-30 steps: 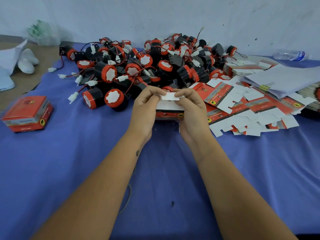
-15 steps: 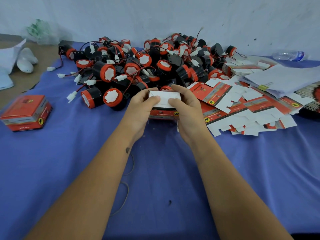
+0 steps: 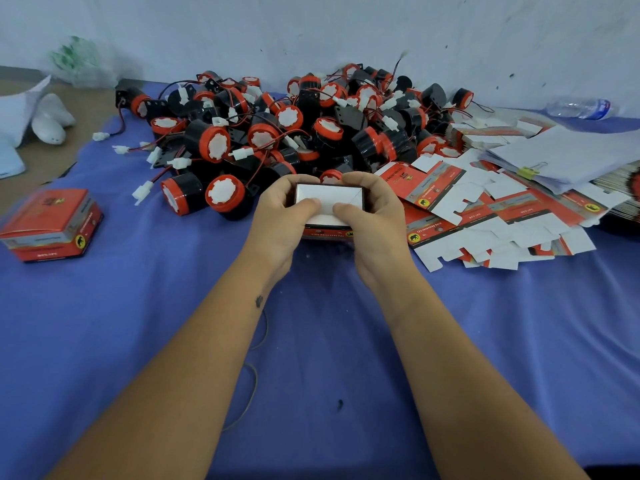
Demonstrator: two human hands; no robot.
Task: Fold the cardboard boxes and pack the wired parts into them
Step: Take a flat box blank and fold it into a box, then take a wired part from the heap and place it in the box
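Both hands, left and right, are curled round a box, thumbs pressed on its white flaps; its sides are mostly hidden. Behind it wired parts are heaped on the worktop, flat boxes to the right.

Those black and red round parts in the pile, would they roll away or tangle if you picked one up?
Probably both. A part at the pile's near edge has a round drum body lying on its side, so a push might roll it. Its thin wire ends in a white plug, and wires cross all through the pile, so lifting one could well drag neighbours along.
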